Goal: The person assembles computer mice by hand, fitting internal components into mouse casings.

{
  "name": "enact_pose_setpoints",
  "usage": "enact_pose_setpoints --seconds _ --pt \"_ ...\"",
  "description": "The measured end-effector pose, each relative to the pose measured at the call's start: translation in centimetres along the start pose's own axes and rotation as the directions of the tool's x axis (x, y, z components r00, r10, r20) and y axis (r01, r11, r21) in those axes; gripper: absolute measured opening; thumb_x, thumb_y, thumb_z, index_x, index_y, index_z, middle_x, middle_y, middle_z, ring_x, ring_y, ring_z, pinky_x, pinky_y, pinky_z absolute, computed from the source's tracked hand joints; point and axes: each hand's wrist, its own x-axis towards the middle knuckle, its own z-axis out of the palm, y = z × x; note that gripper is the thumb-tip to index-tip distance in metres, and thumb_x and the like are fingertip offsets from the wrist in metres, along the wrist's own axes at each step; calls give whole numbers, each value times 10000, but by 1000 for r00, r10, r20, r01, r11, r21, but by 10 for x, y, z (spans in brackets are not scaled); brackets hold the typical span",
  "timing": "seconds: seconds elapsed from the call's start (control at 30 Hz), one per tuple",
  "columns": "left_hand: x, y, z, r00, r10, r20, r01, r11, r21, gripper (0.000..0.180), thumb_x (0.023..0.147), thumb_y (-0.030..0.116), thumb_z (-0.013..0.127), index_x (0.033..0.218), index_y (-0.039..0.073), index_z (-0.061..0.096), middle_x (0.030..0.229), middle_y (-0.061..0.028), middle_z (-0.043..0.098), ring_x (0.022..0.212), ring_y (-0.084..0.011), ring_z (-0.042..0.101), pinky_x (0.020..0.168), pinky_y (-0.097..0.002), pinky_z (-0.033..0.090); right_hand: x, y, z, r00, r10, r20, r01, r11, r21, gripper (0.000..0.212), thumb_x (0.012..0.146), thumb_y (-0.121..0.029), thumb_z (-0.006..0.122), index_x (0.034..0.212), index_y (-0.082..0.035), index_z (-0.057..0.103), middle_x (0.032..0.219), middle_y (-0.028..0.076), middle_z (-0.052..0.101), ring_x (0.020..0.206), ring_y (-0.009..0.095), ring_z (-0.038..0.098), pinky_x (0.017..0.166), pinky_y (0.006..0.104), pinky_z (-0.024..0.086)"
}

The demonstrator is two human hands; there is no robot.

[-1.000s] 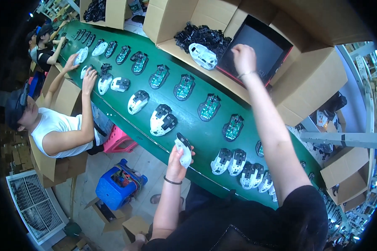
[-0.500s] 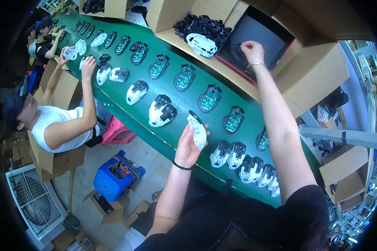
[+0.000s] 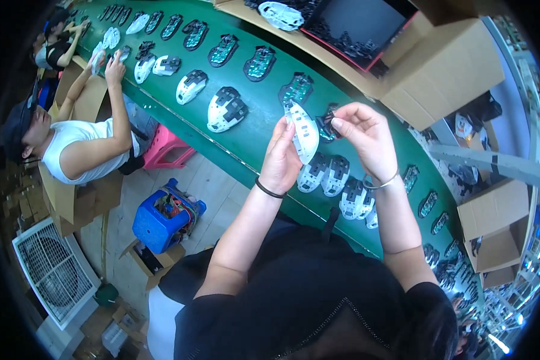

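Note:
My left hand [image 3: 282, 157] grips a white mouse shell [image 3: 306, 137], tilted upright above the green work surface with its slotted inner side showing. My right hand [image 3: 371, 137] is beside it, thumb and forefinger pinched together near the shell's right edge. What they hold is too small to make out. Partly hidden behind those fingertips, a mouse base with a circuit board [image 3: 326, 127] lies on the surface. Another open base with a green board [image 3: 296, 88] lies just beyond the shell. White-and-black assembled mice [image 3: 335, 175] stand on the near side, below my hands.
Rows of mouse bases [image 3: 260, 63] and assembled mice [image 3: 227, 110] run to the far left. A carton [image 3: 441, 75] at the back holds a black tray [image 3: 357, 30] with small black parts and a white shell [image 3: 281, 16]. A co-worker [image 3: 96, 141] sits at left, handling mouse pieces.
My right hand has come from the black tray down to the mouse shell, fingers pinched. My left hand has moved slightly right and turned the shell. The view has shifted.

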Motion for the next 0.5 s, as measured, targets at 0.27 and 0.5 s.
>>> enact_pose_setpoints --seconds 0.27,0.5 --pt "-34 -19 27 985 -157 69 162 985 -65 328 924 250 512 1214 118 429 1146 -7 526 1081 -133 507 913 -315 413 -58 4 -26 983 -7 -186 44 980 195 96 828 -47 635 914 -9 620 819 42 642 717 80 585 665 228 496" --pt "-52 -26 48 946 -279 165 265 959 102 375 908 256 539 1230 99 427 1127 -13 538 1043 -130 535 872 -308 443 -94 -32 -43 937 -341 69 331 809 -485 133 755 34 616 871 -29 629 874 51 599 772 145 588 700 248 474"
